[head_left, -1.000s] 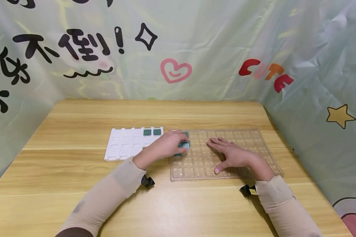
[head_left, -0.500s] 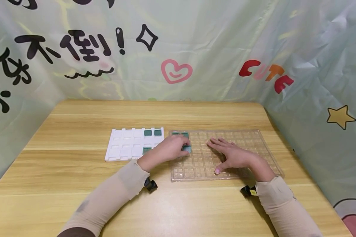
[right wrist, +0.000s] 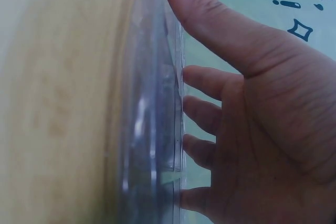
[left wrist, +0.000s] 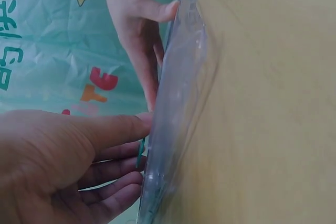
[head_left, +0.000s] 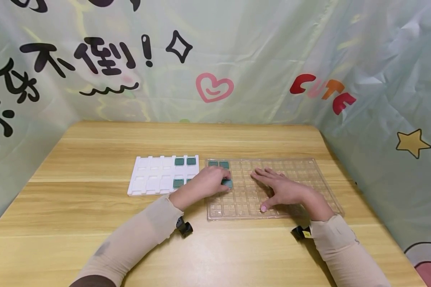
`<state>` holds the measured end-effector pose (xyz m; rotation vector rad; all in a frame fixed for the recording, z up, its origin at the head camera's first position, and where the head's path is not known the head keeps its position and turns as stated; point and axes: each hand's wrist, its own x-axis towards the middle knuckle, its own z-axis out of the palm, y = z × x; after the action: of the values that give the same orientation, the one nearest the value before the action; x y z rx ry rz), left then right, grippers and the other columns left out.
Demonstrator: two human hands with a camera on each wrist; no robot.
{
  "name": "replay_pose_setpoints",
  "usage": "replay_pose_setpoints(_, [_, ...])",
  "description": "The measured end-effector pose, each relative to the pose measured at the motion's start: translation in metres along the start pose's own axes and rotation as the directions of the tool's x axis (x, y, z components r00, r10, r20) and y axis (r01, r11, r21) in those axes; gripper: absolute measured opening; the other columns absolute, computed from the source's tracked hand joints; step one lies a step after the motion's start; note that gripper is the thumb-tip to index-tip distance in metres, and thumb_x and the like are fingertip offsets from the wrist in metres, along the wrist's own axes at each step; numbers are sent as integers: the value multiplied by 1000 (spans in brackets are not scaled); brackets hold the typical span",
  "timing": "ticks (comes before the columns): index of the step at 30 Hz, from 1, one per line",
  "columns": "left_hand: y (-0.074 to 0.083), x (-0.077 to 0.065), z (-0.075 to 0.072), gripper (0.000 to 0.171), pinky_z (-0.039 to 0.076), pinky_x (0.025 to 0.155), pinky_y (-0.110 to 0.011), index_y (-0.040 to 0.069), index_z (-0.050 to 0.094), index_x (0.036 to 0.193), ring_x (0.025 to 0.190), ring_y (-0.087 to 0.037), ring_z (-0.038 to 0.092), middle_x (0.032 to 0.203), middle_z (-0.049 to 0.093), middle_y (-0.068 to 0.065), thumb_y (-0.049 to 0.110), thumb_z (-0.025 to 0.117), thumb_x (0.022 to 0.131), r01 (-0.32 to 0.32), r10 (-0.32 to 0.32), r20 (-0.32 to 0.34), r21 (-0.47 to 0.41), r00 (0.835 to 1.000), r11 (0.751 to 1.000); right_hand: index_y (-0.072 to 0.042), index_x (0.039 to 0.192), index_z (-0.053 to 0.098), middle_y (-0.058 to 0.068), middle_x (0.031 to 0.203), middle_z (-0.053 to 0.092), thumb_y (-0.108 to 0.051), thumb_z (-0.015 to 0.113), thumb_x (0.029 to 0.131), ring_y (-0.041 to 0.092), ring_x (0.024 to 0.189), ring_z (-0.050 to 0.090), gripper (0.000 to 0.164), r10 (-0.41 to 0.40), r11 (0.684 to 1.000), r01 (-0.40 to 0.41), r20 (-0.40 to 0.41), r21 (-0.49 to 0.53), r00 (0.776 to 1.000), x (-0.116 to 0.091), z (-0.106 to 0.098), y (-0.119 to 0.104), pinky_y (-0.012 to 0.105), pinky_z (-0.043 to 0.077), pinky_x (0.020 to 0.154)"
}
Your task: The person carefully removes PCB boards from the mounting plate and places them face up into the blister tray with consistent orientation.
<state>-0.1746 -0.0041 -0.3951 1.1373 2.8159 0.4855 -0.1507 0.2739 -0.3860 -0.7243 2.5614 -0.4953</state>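
Observation:
In the head view my left hand (head_left: 210, 180) reaches over the left end of a clear plastic tray (head_left: 241, 199) divided into small pockets. Its thumb and fingers pinch a thin green chip (head_left: 227, 183), a small square with a dotted face. The left wrist view shows this chip (left wrist: 140, 153) edge-on between thumb and fingers, close at the tray's surface. Two more green chips (head_left: 224, 164) lie in the back left pockets. My right hand (head_left: 285, 189) rests on the middle of the clear tray with fingers spread, its fingertips touching the top in the right wrist view.
Left of the clear tray lies a white tray (head_left: 140, 183) with two rows of slots. Several green chips (head_left: 179, 161) sit in its right-hand slots, one partly hidden by my left hand. Both trays lie on a wooden table (head_left: 215, 255), with a printed curtain (head_left: 251, 95) behind.
My left hand has shifted slightly right and toward the front edge, uncovering chips at the back left of the clear tray and in the white tray. My right hand stays in place.

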Motion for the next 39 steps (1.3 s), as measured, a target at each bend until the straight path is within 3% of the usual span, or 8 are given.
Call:
replay_pose_setpoints(12, [2,-1,4,31,50,74,-30,13,74,107,87,-15,61,105,70,1,35,77,85,23,-22,-26,31,999,999,-12,157,23,14,162,10,-59,77,70,44,146,0,112,5,1000,-5,-2,1,1000,0,1,0,72,5,107])
replay_pose_setpoints(20, [2,-1,4,36,51,90,-35,11,74,111,104,-21,64,112,70,-2,36,77,85,50,-49,-16,14,999,999,-12,157,23,14,162,11,-60,77,71,43,146,1,112,5,1000,-5,-3,-5,1000,0,1,0,73,5,106])
replay_pose_setpoints(33, [2,-2,5,35,52,85,-33,11,75,109,100,-19,64,110,70,-2,37,76,85,43,-43,-19,16,999,999,-13,157,23,14,162,10,-60,77,71,43,146,1,112,1,1000,-1,-4,-5,1000,0,1,1,73,5,106])
replay_pose_setpoints(39, [3,-2,5,37,51,88,-34,10,74,110,102,-21,64,111,70,-3,37,76,86,36,-36,-21,30,999,999,-13,157,23,14,162,10,-59,77,71,44,146,0,112,4,1000,-4,-1,-4,1000,1,1,1,73,5,106])
